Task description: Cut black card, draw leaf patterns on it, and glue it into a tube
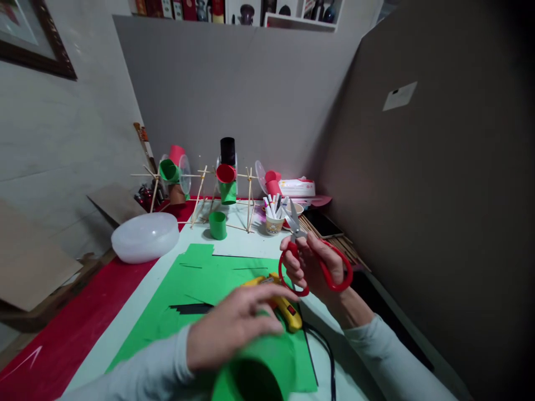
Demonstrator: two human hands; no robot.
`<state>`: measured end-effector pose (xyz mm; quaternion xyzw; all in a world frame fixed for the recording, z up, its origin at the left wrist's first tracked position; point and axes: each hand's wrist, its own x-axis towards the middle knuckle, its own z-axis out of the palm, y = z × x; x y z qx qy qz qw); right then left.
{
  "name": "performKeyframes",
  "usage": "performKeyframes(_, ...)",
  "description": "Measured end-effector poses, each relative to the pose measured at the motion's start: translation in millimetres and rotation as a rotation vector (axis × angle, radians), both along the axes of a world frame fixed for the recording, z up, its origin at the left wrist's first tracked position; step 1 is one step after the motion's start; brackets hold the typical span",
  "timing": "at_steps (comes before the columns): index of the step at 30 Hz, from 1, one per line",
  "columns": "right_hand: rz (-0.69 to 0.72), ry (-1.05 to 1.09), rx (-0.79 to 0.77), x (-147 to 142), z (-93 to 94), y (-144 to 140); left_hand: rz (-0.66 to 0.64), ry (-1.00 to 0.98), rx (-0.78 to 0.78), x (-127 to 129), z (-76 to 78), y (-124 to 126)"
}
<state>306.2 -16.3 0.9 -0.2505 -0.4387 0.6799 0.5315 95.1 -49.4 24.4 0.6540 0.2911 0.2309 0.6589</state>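
Note:
My right hand [314,270] grips a pair of red-handled scissors [296,227], its fingers in the loops. The blades point up and away from me, slightly parted. My left hand [234,323], a little blurred by motion, holds nothing. Its fingers reach toward the scissors, thumb apart from the index finger. Behind and beside the left hand lies a yellow hot glue gun [290,314] with a black cord [328,348]. Below the left hand is a rolled green paper tube [267,362], its dark opening facing me. Green sheets [167,328] and black strips [190,308] lie underneath.
Farther back are a short green tube [218,225], a paper cup [274,224] of markers and a stick frame [249,200] bearing coloured tubes. A translucent bowl-like piece [145,238] is at left. Grey panels [238,94] enclose the back and right; a tablet [322,224] lies right.

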Motion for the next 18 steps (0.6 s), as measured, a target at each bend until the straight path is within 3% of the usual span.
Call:
performKeyframes(2, -0.002, -0.036, 0.0, -6.1, -1.6, -1.4, 0.107, -0.042, -0.063, -14.8, 0.1, 17.9)
performKeyframes(7, 0.03, -0.139, 0.011, -33.6, -4.7, -8.1, 0.153, -0.12, -0.156, -46.0, -12.5, 46.9)
performKeyframes(12, 0.086, -0.216, 0.006, -59.6, -5.8, -14.4, 0.235, -0.17, -0.152, -46.7, -21.1, 50.6)
performKeyframes(18, 0.08, -0.289, 0.08, -67.1, -4.6, -15.5, 0.32, -0.135, -0.096, -49.7, -23.8, 48.9)
